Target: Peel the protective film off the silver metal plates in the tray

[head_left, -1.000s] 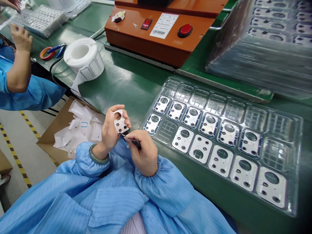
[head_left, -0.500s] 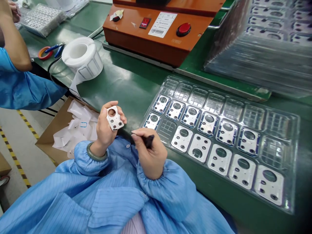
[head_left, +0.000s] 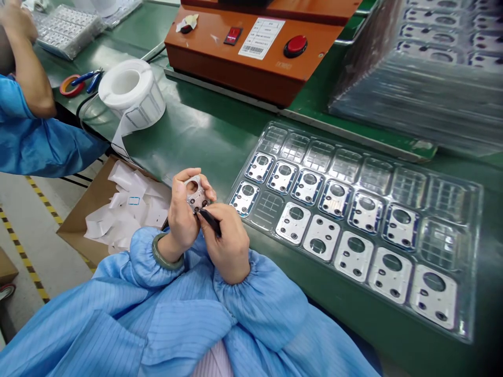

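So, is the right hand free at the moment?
No, the right hand grips a slim dark tool at the lower end of the silver plate in the left hand.

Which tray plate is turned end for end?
Near row, third plate from the left: its big hole is at the near end, the others' at the far end.

Metal plate, glossy plastic tray
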{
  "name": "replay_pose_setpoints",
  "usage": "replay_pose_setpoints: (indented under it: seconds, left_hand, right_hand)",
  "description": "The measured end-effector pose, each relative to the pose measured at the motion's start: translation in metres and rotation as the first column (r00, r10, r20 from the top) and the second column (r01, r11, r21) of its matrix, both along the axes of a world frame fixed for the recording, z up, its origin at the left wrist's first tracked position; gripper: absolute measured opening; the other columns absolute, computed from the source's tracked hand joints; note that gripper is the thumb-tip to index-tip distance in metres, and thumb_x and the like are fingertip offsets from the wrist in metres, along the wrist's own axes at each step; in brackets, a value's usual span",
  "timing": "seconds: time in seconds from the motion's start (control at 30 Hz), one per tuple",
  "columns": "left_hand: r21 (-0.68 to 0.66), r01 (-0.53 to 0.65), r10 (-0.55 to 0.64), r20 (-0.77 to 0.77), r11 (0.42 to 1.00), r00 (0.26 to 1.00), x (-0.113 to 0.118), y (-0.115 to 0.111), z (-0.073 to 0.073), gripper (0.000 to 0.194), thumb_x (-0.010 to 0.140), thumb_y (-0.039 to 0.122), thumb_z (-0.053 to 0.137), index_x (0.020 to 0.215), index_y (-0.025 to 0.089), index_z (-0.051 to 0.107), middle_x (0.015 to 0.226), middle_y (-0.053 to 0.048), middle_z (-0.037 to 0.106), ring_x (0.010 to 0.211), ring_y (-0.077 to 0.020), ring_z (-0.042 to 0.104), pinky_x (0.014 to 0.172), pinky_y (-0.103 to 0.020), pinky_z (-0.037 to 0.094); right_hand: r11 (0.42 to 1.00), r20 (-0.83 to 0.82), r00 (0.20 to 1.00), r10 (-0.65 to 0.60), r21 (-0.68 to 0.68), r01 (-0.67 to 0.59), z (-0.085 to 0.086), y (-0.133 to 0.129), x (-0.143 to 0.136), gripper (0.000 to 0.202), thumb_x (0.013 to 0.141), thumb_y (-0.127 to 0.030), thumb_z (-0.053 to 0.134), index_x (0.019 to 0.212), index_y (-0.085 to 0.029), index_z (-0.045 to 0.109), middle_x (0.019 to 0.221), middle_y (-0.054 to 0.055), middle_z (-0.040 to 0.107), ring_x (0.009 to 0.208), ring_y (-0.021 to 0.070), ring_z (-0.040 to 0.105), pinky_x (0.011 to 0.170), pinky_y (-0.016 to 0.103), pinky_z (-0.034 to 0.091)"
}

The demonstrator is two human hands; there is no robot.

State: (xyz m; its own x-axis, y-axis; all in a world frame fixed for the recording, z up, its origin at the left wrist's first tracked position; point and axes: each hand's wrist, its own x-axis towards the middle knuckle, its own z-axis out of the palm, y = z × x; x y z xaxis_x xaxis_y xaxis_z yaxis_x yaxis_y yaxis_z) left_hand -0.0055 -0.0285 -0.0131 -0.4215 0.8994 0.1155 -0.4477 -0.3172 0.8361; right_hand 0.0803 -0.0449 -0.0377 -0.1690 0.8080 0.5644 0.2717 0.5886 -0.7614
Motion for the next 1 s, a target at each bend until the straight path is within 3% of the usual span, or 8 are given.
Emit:
replay_pose_setpoints:
  seconds: [0.13, 0.3, 0.57, 0.7, 0.77, 0.9, 0.97, 1.0]
  left_hand:
    - [0.028, -0.057, 0.058, -0.021, 0.998, 0.998, 0.002, 0.001, -0.003, 0.028, 0.095, 0.045, 0.043, 0.103, 0.023, 0.059, 0.082, -0.001, 0.056, 0.069, -0.0108, 0.056, 0.067, -0.026, 0.052]
    - [0.022, -0.125, 0.125, -0.005, 0.992, 0.992, 0.005, 0.002, -0.007, 0.028, 0.095, 0.045, 0.043, 0.104, 0.025, 0.059, 0.083, -0.001, 0.056, 0.07, -0.0112, 0.056, 0.066, -0.026, 0.053]
    - [-0.021, -0.132, 0.133, 0.033, 0.991, 0.991, 0.003, 0.006, -0.008, 0.025, 0.094, 0.042, 0.043, 0.101, 0.023, 0.059, 0.08, -0.001, 0.054, 0.062, -0.0096, 0.053, 0.054, -0.022, 0.046]
    - [-0.023, -0.144, 0.144, 0.006, 0.989, 0.99, -0.002, 0.011, -0.01, 0.025, 0.093, 0.043, 0.044, 0.097, 0.023, 0.058, 0.076, 0.001, 0.051, 0.059, -0.0092, 0.05, 0.054, -0.022, 0.045]
    - [-0.043, -0.154, 0.154, -0.005, 0.987, 0.988, -0.006, 0.015, -0.01, 0.026, 0.092, 0.045, 0.045, 0.095, 0.023, 0.057, 0.073, 0.001, 0.05, 0.057, -0.009, 0.048, 0.052, -0.021, 0.043]
    - [-0.04, -0.128, 0.128, 0.003, 0.991, 0.992, -0.024, 0.02, -0.008, 0.028, 0.092, 0.046, 0.046, 0.092, 0.022, 0.058, 0.072, 0.001, 0.05, 0.056, -0.0085, 0.048, 0.053, -0.021, 0.042]
    - [-0.006, -0.038, 0.037, -0.122, 0.999, 0.992, -0.038, 0.017, -0.007, 0.031, 0.093, 0.049, 0.047, 0.092, 0.021, 0.061, 0.073, 0.001, 0.052, 0.055, -0.0078, 0.048, 0.053, -0.022, 0.041]
    - [0.023, 0.01, -0.004, -0.256, 1.0, 0.967, -0.044, 0.014, -0.008, 0.031, 0.092, 0.049, 0.05, 0.093, 0.021, 0.063, 0.075, 0.001, 0.053, 0.054, -0.0071, 0.048, 0.053, -0.022, 0.041]
  right_hand:
    - [1.0, 0.018, 1.0, -0.021, -0.012, 0.021, -0.003, -0.002, -0.001, 0.019, 0.091, -0.013, 0.055, 0.106, -0.024, 0.057, 0.095, 0.004, 0.068, 0.09, 0.0158, 0.067, 0.079, 0.028, 0.056]
    - [0.997, 0.014, 0.998, -0.065, -0.034, 0.065, -0.003, -0.004, -0.004, 0.047, 0.091, -0.015, 0.056, 0.135, -0.027, 0.042, 0.104, 0.003, 0.07, 0.086, 0.0144, 0.069, 0.077, 0.026, 0.058]
    - [0.987, 0.043, 0.995, 0.091, -0.14, -0.084, -0.002, 0.002, 0.0, 0.036, 0.092, -0.016, 0.051, 0.127, -0.022, 0.047, 0.105, 0.008, 0.067, 0.091, 0.0179, 0.068, 0.078, 0.03, 0.057]
    - [0.905, -0.146, 0.964, 0.22, -0.338, -0.258, 0.004, 0.001, 0.008, 0.028, 0.091, -0.019, 0.054, 0.118, -0.023, 0.051, 0.1, 0.005, 0.067, 0.084, 0.0147, 0.067, 0.077, 0.028, 0.055]
    - [0.841, -0.295, 0.932, 0.21, -0.432, -0.326, 0.008, 0.001, 0.012, 0.022, 0.09, -0.024, 0.056, 0.112, -0.023, 0.054, 0.095, 0.003, 0.067, 0.079, 0.013, 0.065, 0.073, 0.027, 0.055]
    - [0.722, -0.5, 0.865, 0.043, -0.583, -0.373, 0.015, 0.005, 0.017, 0.021, 0.083, -0.03, 0.065, 0.102, -0.023, 0.057, 0.084, -0.001, 0.064, 0.07, 0.0101, 0.06, 0.062, 0.024, 0.05]
    - [0.677, -0.546, 0.835, -0.066, -0.639, -0.364, 0.015, 0.009, 0.017, 0.028, 0.079, -0.032, 0.071, 0.102, -0.023, 0.058, 0.08, -0.003, 0.063, 0.062, 0.0083, 0.055, 0.053, 0.021, 0.046]
    - [0.656, -0.563, 0.819, -0.111, -0.661, -0.366, 0.014, 0.012, 0.017, 0.032, 0.076, -0.033, 0.073, 0.103, -0.024, 0.058, 0.078, -0.003, 0.063, 0.058, 0.0074, 0.052, 0.049, 0.02, 0.043]
